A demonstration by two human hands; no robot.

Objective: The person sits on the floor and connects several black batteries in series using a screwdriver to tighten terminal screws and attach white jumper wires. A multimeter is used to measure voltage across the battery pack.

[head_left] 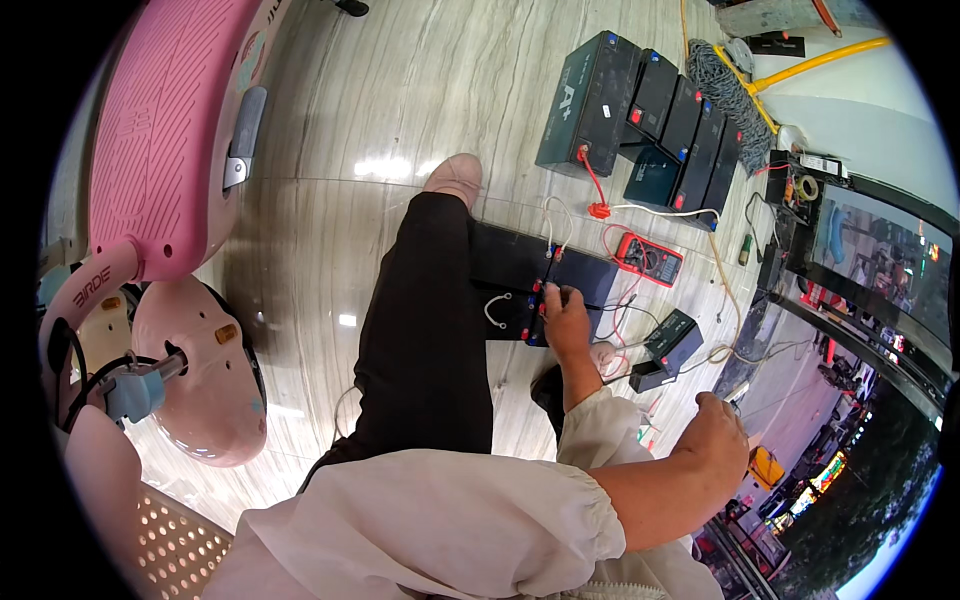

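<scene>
Head view, hand (568,318) at black batteries (510,262), grips unclear, multimeter (652,262), white cable (660,211), mop (722,82).

Under the hand (567,318), the batteries (512,258) are black, dotted with red caps (537,287). Just left of it, a short wire (487,313) is white. Right of and beyond it, the meter (650,260) is red around a black face; farther beyond, the upright batteries (600,105) are black with red and blue spots. The mop (720,75) past those has grey strands and a yellow handle (822,64). Left of the hand, the trousers (425,330) are plain black, the shoe (455,172) dusty pink. Far left, the scooter (160,120) is pink, patterned with fine angled lines. The floor (350,100) around is pale grey with darker wavy streaks.
</scene>
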